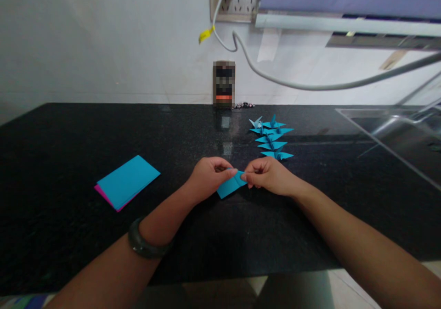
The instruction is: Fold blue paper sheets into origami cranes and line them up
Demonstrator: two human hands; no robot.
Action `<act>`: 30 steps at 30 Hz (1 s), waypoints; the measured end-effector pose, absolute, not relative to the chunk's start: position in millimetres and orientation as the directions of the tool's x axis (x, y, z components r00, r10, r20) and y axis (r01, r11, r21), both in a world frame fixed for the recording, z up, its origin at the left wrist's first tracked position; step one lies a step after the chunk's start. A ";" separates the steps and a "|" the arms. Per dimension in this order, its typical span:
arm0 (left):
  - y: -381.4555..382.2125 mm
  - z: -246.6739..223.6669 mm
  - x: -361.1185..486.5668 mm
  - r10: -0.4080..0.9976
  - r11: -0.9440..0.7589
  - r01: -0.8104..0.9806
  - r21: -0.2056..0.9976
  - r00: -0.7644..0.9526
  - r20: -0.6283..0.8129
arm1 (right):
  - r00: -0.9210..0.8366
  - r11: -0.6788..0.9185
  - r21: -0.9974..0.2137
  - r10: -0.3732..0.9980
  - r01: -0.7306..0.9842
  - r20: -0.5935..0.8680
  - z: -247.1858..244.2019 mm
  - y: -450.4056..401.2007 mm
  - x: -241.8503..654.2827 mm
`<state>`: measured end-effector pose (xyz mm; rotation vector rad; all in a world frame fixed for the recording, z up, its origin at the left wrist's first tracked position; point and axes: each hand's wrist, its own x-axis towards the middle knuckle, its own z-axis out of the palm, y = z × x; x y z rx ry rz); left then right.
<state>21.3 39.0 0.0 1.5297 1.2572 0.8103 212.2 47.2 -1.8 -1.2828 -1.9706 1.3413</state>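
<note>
A small folded piece of blue origami paper (pixel 227 187) is held between both hands, low over the dark countertop. My left hand (pixel 210 176) pinches its upper left part between thumb and fingers, which hide that corner. On the other side, my right hand (pixel 267 173) grips the right corner with thumb and forefinger. A crease line shows near the right end of the paper. Just beyond my right hand stand several folded blue paper cranes (pixel 272 144) in a loose column, with one paler crane (pixel 257 122) at the far end.
To the left lies a stack of blue paper sheets (pixel 129 180) with a pink sheet (pixel 105 197) poking out beneath. A phone-like object (pixel 224 84), blurred, leans on the wall beside a beaded strand (pixel 244 105). A sink edge (pixel 386 148) borders the black counter (pixel 193 240) at right. Above hangs a grey cable (pixel 310 87).
</note>
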 end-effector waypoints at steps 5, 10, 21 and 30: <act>39.5 -1.8 20.0 0.966 -0.029 0.385 0.922 0.247 -0.073 | -0.507 0.158 -0.889 0.857 0.429 -0.092 -3.3 45.7 210.2; 38.7 -4.4 18.7 0.953 -0.031 0.372 0.928 0.292 -0.085 | -0.536 0.213 -0.903 0.844 0.374 -0.023 -2.7 43.7 208.1; 36.2 2.0 20.5 0.959 0.082 0.207 0.975 0.251 -0.134 | -0.465 0.190 -0.903 0.885 0.387 -0.013 0.4 43.1 207.2; 40.7 7.8 14.3 0.984 0.074 0.172 0.982 0.148 -0.100 | -0.368 0.103 -0.898 0.927 0.427 -0.069 11.2 51.9 223.9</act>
